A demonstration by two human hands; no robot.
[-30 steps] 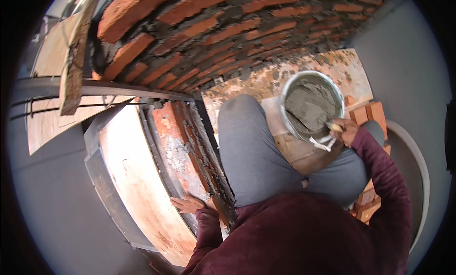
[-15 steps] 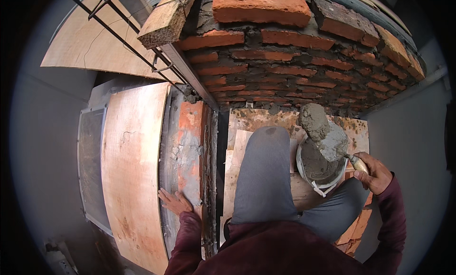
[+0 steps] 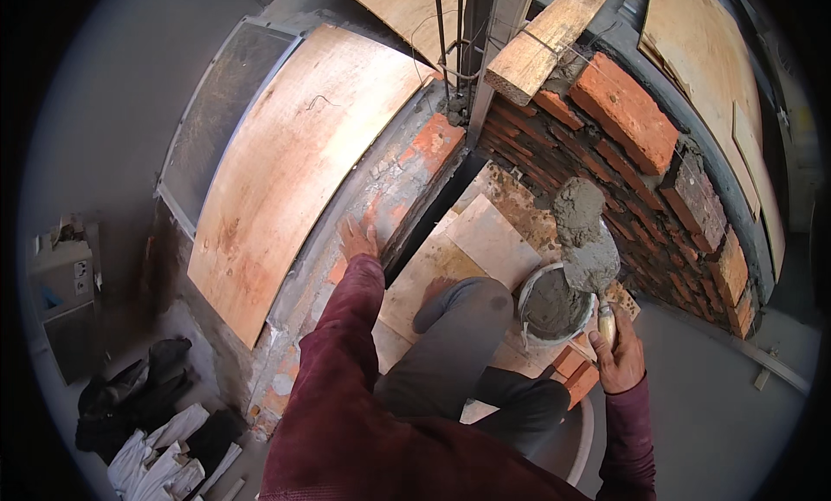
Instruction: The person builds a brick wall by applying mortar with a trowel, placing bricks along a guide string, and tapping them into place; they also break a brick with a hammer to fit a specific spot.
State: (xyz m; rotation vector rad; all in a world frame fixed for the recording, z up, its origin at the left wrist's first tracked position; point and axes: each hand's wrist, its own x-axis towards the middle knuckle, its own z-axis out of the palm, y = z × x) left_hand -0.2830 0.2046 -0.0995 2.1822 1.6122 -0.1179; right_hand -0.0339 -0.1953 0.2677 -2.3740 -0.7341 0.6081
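My right hand point(image 3: 620, 355) is closed round the wooden handle of a trowel point(image 3: 607, 326). Wet grey mortar point(image 3: 580, 213) lies heaped along the blade and covers most of it. Just left of the blade, a bucket point(image 3: 525, 324) holds more mortar point(image 3: 554, 303). My left hand point(image 3: 357, 239) rests with its fingers spread on a low ledge of brick and cement point(image 3: 400, 179). Right of the trowel rises a brick wall point(image 3: 597, 168) with dark mortar joints, its top course made of separate bricks point(image 3: 623, 111).
A plywood sheet point(image 3: 303, 163) lies left of the ledge. Upright steel bars point(image 3: 441, 42) and a wooden block point(image 3: 547, 44) stand at the wall's corner. Loose bricks point(image 3: 575, 373) sit below the bucket on stained boards point(image 3: 493, 232). Dark and white cloths point(image 3: 164, 453) lie at lower left.
My view has swung round to the right. The loaded trowel is still above the bucket's edge, now nearer the brick wall. My left hand now lies farther forward along the ledge.
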